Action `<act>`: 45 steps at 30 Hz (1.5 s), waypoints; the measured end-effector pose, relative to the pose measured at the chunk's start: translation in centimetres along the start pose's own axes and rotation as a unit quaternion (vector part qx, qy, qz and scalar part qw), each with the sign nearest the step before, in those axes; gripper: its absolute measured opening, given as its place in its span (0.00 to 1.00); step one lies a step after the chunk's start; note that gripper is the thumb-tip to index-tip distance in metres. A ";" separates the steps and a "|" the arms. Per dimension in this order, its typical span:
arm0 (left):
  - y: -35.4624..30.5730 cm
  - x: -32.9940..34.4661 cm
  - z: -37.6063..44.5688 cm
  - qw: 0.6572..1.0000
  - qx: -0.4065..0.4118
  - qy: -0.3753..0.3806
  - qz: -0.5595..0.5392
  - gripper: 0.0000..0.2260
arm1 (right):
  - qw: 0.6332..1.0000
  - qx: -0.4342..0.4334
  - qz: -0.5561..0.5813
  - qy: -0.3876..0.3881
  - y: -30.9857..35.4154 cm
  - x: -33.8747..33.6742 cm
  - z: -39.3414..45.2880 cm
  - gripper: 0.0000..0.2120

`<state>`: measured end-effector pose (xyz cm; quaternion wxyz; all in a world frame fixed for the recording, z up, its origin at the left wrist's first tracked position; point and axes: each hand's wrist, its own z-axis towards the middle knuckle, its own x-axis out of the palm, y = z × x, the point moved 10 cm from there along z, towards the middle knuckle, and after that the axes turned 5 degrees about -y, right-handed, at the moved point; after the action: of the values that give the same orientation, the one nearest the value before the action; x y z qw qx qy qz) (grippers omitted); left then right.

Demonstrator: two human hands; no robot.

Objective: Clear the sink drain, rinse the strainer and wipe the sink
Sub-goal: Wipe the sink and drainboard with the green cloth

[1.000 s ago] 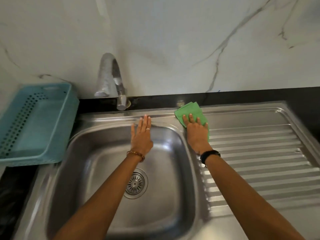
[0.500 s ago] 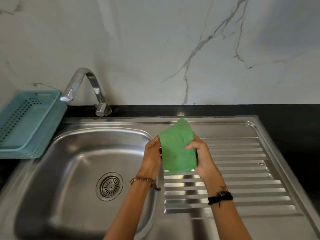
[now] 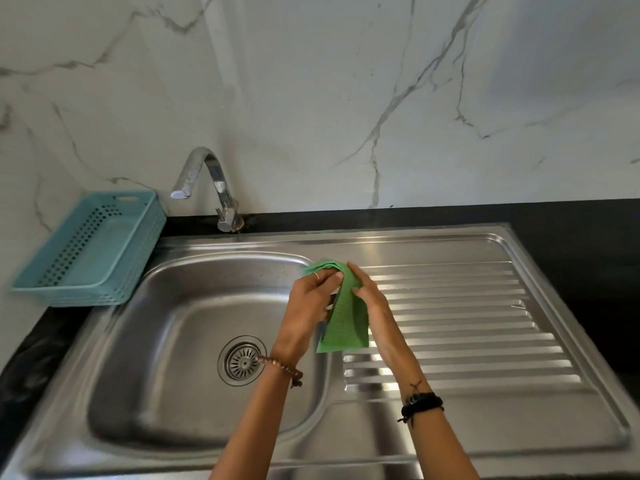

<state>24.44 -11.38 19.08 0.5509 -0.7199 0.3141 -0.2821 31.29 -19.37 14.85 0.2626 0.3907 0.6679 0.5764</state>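
- While both hands hold the green cloth (image 3: 343, 313) up over the inner edge of the sink (image 3: 194, 393), the step in hand looks like the wiping one — the cloth is being refolded or turned, not pressed to the steel
- Left hand (image 3: 310, 306) pinches the cloth's upper edge between thumb and fingers; right hand (image 3: 375, 303) grips the same edge from the other side, fingers curled round the bunched top
- Below that pinch the cloth hangs free as a flat panel, clear of the metal, between the basin and the ridged drainboard (image 3: 460, 327)
- Strainer (image 3: 243, 361) sits seated in the drain at the basin floor, a round steel disc with radial slots; no debris shows on it, so clearing and rinsing seem done
- Next move, as I judge it, calls for a fresh face of cloth laid flat under one palm and drawn along the surface
- Materials: brushed stainless steel, glossy and smooth-curved in the bowl, pressed into long parallel ribs on the drainboard; the cloth is thin, limp, faintly textured
- Curved chrome tap (image 3: 207, 181) stands behind the basin, no water running; a perforated teal plastic basket (image 3: 100, 247) rests on the black tabletop (image 3: 571, 233) to the left — marble-veined wall behind
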 end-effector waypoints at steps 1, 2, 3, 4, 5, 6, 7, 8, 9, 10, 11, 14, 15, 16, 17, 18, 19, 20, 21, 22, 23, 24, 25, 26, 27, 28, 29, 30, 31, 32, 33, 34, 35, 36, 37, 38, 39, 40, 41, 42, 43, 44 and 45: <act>-0.9 -0.5 -0.2 0.999 0.024 -0.021 0.042 0.05 | 1.000 0.001 0.007 0.001 0.1 0.9 -0.5 0.16; -1.8 -1.1 -0.2 0.992 0.054 -0.048 0.102 0.06 | 1.000 0.009 0.019 -0.003 -0.1 1.7 -0.9 0.14; -2.8 -1.6 -0.4 0.977 0.089 -0.075 0.181 0.08 | 0.999 0.030 0.040 -0.014 -0.4 2.5 -1.3 0.14; -3.7 -1.8 -0.6 0.953 0.118 -0.095 0.263 0.09 | 0.995 0.061 0.070 -0.023 -1.0 3.2 -1.8 0.13; -4.4 -2.1 -1.0 0.927 0.139 -0.111 0.330 0.09 | 0.990 0.090 0.101 -0.026 -1.6 4.0 -2.3 0.13; -4.8 -2.4 -1.3 0.907 0.151 -0.125 0.372 0.09 | 0.985 0.105 0.134 -0.024 -2.1 4.6 -2.8 0.13; -4.9 -2.7 -1.4 0.898 0.155 -0.132 0.391 0.08 | 0.978 0.113 0.172 -0.020 -2.4 5.2 -3.2 0.14; -4.9 -3.0 -1.4 0.894 0.150 -0.130 0.401 0.08 | 0.968 0.119 0.221 -0.015 -2.9 5.6 -3.8 0.14; -4.5 -3.3 -1.3 0.903 0.135 -0.117 0.390 0.08 | 0.953 0.124 0.277 -0.006 -3.1 6.0 -4.3 0.15; -3.9 -3.7 -1.1 0.927 0.108 -0.098 0.345 0.07 | 0.936 0.128 0.329 0.005 -3.4 6.3 -5.0 0.16; -3.1 -3.9 -1.0 0.958 0.070 -0.074 0.268 0.06 | 0.919 0.129 0.371 0.013 -3.5 6.5 -5.6 0.16; -0.3 -4.3 -1.5 0.999 -0.031 -0.006 0.036 0.07 | 0.875 0.142 0.463 -0.023 -4.4 5.7 -6.8 0.17; 0.5 -4.7 -1.6 0.999 -0.050 0.002 -0.001 0.10 | 0.864 0.140 0.482 -0.026 -4.4 5.4 -7.2 0.15; 1.2 -5.3 -1.5 0.997 -0.066 0.005 -0.034 0.12 | 0.857 0.131 0.497 -0.036 -4.4 4.7 -7.6 0.13; 1.8 -5.8 -1.3 0.995 -0.076 0.008 -0.066 0.14 | 0.849 0.120 0.513 -0.047 -4.4 3.8 -7.6 0.12; 2.3 -6.2 -1.1 0.994 -0.077 0.008 -0.077 0.15 | 0.830 0.126 0.541 -0.055 -4.8 3.1 -7.7 0.14; 2.6 -6.7 -0.7 0.996 -0.073 -0.002 -0.053 0.14 | 0.814 0.134 0.564 -0.046 -4.7 3.1 -8.0 0.17; 3.0 -7.3 -0.2 0.997 -0.069 -0.019 0.002 0.13 | 0.797 0.155 0.582 -0.039 -4.6 3.1 -8.3 0.19; 3.4 -7.6 0.4 0.996 -0.062 -0.033 0.061 0.12 | 0.799 0.194 0.568 -0.034 -5.2 3.1 -8.6 0.20; 3.7 -7.6 1.1 0.993 -0.049 -0.035 0.105 0.11 | 0.818 0.201 0.535 -0.055 -5.8 2.2 -8.4 0.22; 4.1 -7.0 1.9 0.989 -0.033 -0.026 0.139 0.09 | 0.824 0.199 0.520 -0.104 -6.3 0.6 -8.1 0.24; 4.3 -6.4 2.7 0.982 -0.010 -0.019 0.187 0.09 | 0.791 0.202 0.560 -0.141 -6.8 -1.0 -7.5 0.22; 4.3 -5.9 3.6 0.965 0.021 -0.020 0.259 0.09 | 0.786 0.177 0.569 -0.167 -5.8 -2.4 -7.3 0.19; 4.5 -5.3 4.5 0.940 0.052 -0.019 0.337 0.11 | 0.801 0.139 0.560 -0.161 -4.2 -3.6 -6.8 0.16; 4.7 -4.7 5.3 0.916 0.075 -0.012 0.394 0.15 | 0.816 0.104 0.545 -0.161 -2.8 -5.1 -6.2 0.13; 5.2 -4.1 6.2 0.902 0.084 0.000 0.423 0.19 | 0.833 0.083 0.521 -0.169 -2.1 -6.7 -5.6 0.12; 5.7 -3.6 7.2 0.896 0.084 0.015 0.436 0.23 | 0.849 0.076 0.494 -0.173 -1.2 -8.2 -4.9 0.10; 6.1 -3.1 8.4 0.888 0.086 0.028 0.452 0.27 | 0.864 0.064 0.466 -0.177 -0.2 -9.9 -4.1 0.07; 6.4 -2.9 9.5 0.873 0.093 0.039 0.477 0.31 | 0.879 0.045 0.437 -0.186 0.5 -11.6 -3.2 0.08; 6.5 -2.8 10.6 0.853 0.101 0.045 0.509 0.34 | 0.892 0.029 0.405 -0.197 1.2 -13.1 -1.9 0.14; 6.7 -2.7 11.9 0.832 0.105 0.048 0.542 0.38 | 0.912 0.017 0.361 -0.193 2.1 -14.2 -0.6 0.17; 6.8 -2.7 13.0 0.812 0.105 0.049 0.572 0.41 | 0.934 0.004 0.308 -0.183 2.8 -14.7 0.7 0.17; 7.0 -2.6 14.1 0.798 0.099 0.050 0.593 0.44 | 0.960 0.003 0.226 -0.165 3.2 -14.5 2.4 0.13; 7.5 -2.5 15.1 0.789 0.088 0.054 0.606 0.46 | 0.986 0.003 0.118 -0.116 3.4 -13.3 4.0 0.16; 8.0 -2.5 15.6 0.784 0.077 0.061 0.614 0.49 | 0.998 0.001 -0.027 -0.056 3.1 -11.7 5.5 0.29; 8.7 -2.6 16.2 0.782 0.063 0.064 0.616 0.51 | 0.985 0.001 -0.170 -0.003 2.2 -10.2 7.2 0.38; 9.3 -2.8 16.5 0.785 0.050 0.062 0.614 0.53 | 0.950 -0.005 -0.311 0.025 1.0 -9.3 8.8 0.40; 9.9 -3.2 16.8 0.790 0.037 0.055 0.609 0.54 | 0.895 -0.014 -0.444 0.044 -0.7 -9.2 10.5 0.39; 10.5 -3.7 16.9 0.796 0.025 0.044 0.603 0.55 | 0.834 -0.028 -0.548 0.054 -2.3 -9.2 12.0 0.38; 11.0 -4.1 16.9 0.802 0.017 0.034 0.596 0.56 | 0.781 -0.048 -0.619 0.065 -3.7 -9.2 13.0 0.38; 11.4 -4.5 17.1 0.810 0.013 0.024 0.586 0.56 | 0.744 -0.073 -0.661 0.073 -4.9 -9.2 13.6 0.39; 11.8 -4.6 17.2 0.819 0.012 0.017 0.573 0.57 | 0.726 -0.096 -0.677 0.070 -5.6 -8.9 14.2 0.39; 12.1 -4.8 17.4 0.829 0.012 0.012 0.559 0.58 | 0.720 -0.115 -0.682 0.064 -6.2 -8.6 14.5 0.39</act>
<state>32.75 0.60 3.01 0.6193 -0.4117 0.6657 0.0618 46.36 -18.42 5.11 0.5841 -0.2410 0.6977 0.3376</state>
